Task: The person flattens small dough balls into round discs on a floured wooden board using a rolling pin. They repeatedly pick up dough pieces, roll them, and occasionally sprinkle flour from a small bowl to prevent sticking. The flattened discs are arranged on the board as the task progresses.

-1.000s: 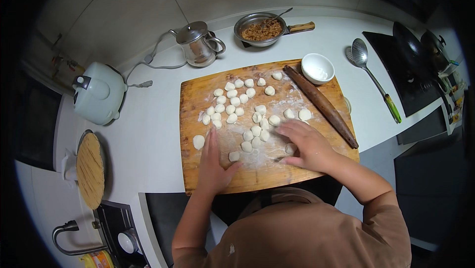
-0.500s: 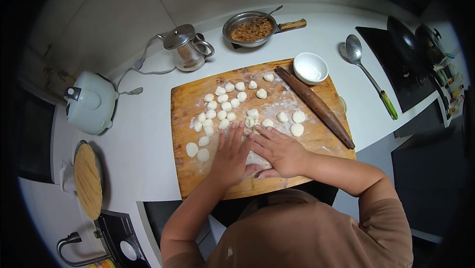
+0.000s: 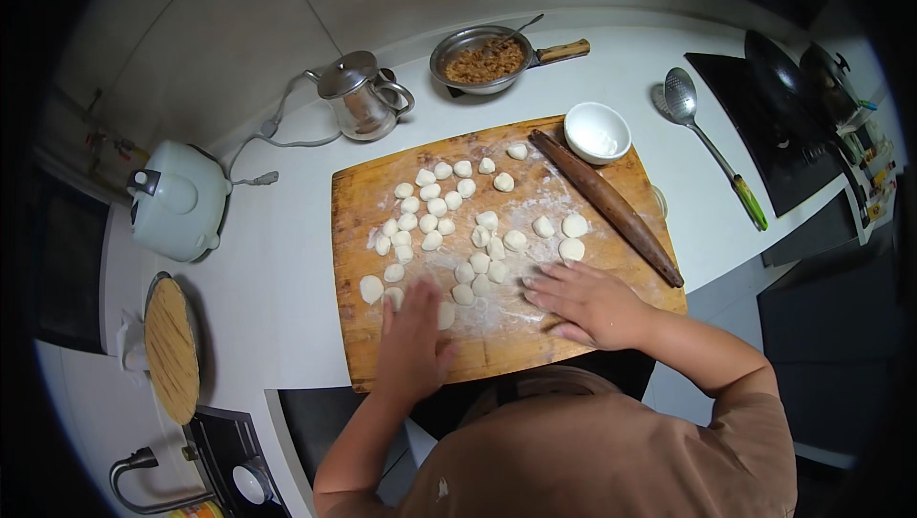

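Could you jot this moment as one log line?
left hand: blurred, near dough pieces | right hand: open over wooden board | rolling pin: beside white bowl

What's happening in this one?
A person has both open hands palm down at a wooden board scattered with small dough pieces. The left hand, blurred, covers part of some pieces; the right hand is right of the central cluster. A rolling pin lies on the board beside a white bowl.

L grip [image 3: 413,344] blurred, poss. touching dough [image 3: 446,316]; R grip [image 3: 600,306] over bd. [image 3: 367,338]
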{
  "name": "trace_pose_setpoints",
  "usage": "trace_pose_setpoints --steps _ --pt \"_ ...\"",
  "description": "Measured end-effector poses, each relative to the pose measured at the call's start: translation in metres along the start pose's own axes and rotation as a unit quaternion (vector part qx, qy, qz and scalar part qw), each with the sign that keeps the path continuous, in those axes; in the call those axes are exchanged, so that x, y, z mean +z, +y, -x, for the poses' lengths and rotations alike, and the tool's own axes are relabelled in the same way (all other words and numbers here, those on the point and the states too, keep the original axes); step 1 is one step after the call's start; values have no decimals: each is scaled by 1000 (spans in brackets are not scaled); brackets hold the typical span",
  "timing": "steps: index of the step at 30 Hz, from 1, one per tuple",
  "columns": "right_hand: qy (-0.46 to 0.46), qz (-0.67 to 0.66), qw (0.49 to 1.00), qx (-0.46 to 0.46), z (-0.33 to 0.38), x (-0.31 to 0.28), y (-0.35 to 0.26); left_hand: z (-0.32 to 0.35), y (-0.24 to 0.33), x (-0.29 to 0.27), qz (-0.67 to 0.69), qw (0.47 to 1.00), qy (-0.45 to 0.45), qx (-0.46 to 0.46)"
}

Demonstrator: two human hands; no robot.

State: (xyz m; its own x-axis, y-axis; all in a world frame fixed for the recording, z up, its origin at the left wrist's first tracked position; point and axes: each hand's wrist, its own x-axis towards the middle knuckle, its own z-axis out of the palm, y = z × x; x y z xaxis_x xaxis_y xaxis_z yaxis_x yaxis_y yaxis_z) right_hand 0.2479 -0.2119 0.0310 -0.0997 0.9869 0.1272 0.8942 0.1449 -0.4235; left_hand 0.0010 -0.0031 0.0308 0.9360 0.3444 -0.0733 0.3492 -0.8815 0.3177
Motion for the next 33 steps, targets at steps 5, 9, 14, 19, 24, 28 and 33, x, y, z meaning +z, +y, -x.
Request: trace_pose_setpoints --steps 5,9,14,19,24,28,33 --pt "-39 36 998 33 14 4 6 23 1 15 -27 998 -45 35" --pt "47 113 987 105 2 -1 17 17 0 11 -58 998 -25 -25" --pt "126 138 972 140 -36 -5 24 1 -2 12 -83 995 49 -39" --pt "117 41 986 114 -46 8 19 -10 18 16 12 996 77 35" --pt "107 -93 988 57 -26 20 -11 -25 19 22 118 986 117 9" --pt "93 -86 989 73 -23 5 -10 -28 19 27 149 979 136 -22" --pt "53 7 998 18 -31 -1 -13 0 18 21 189 976 98 -44"
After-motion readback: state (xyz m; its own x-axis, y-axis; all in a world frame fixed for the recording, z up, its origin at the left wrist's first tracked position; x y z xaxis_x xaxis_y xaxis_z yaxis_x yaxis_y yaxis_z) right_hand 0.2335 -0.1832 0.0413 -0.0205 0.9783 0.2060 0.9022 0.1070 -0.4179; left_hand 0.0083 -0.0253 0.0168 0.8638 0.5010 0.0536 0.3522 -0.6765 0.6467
